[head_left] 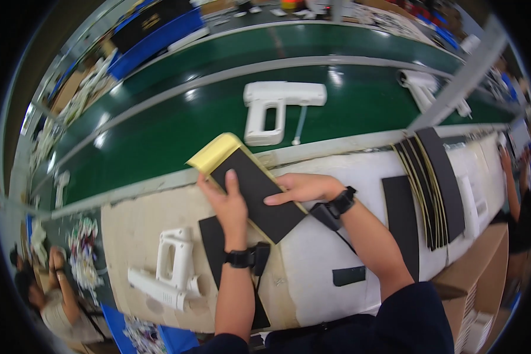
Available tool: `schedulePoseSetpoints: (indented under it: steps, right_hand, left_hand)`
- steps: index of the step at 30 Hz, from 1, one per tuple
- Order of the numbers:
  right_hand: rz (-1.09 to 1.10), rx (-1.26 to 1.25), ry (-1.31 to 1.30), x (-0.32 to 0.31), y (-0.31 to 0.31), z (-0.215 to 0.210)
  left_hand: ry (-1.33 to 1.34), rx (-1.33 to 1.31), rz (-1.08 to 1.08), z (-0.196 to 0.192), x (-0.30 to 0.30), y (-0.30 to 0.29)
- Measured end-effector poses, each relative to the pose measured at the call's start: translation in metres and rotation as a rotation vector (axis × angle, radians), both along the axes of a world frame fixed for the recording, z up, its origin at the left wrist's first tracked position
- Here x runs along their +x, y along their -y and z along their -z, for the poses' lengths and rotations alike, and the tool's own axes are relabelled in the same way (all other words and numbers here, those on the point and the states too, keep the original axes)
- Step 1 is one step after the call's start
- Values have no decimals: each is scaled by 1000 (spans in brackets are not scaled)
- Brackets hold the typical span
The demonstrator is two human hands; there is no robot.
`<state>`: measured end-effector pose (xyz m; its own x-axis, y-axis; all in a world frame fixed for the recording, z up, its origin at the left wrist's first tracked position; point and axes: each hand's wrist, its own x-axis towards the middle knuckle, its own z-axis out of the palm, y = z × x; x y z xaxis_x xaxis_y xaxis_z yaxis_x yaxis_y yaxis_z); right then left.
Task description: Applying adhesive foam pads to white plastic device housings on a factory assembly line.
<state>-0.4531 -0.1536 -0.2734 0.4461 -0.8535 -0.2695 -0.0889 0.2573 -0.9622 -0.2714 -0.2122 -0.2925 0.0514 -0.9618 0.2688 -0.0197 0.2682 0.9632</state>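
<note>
My left hand [227, 203] and my right hand [298, 189] both hold a black adhesive strip [259, 194] with a yellow backing peeled up at its far end [215, 152]. The strip lies tilted above the white workbench [312, 253]. My left thumb presses on the black face; my right fingers rest along its right edge. Both wrists wear black bands. A white gun-shaped plastic housing [171, 268] lies on the bench left of my left forearm. Another black sheet [212, 242] lies under my left wrist.
A green conveyor belt [159, 135] runs beyond the bench, carrying a white gun-shaped housing [274, 109] and another [422, 85]. A fanned stack of black strips [430, 189] lies at right. Other people's hands show at far right [507, 165] and lower left [56, 259].
</note>
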Motion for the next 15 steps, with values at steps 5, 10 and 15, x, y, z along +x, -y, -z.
schedulePoseSetpoints:
  steps: [5, 10, 15]
  right_hand:
    - [52, 180, 409, 13, 10, 9]
    - [248, 66, 443, 12, 9, 8]
    - [319, 170, 578, 6, 10, 4]
  left_hand:
    - [-361, 437, 315, -8, 29, 4]
    - [-149, 418, 615, -22, 15, -5]
    - [-190, 433, 680, -23, 9, -6]
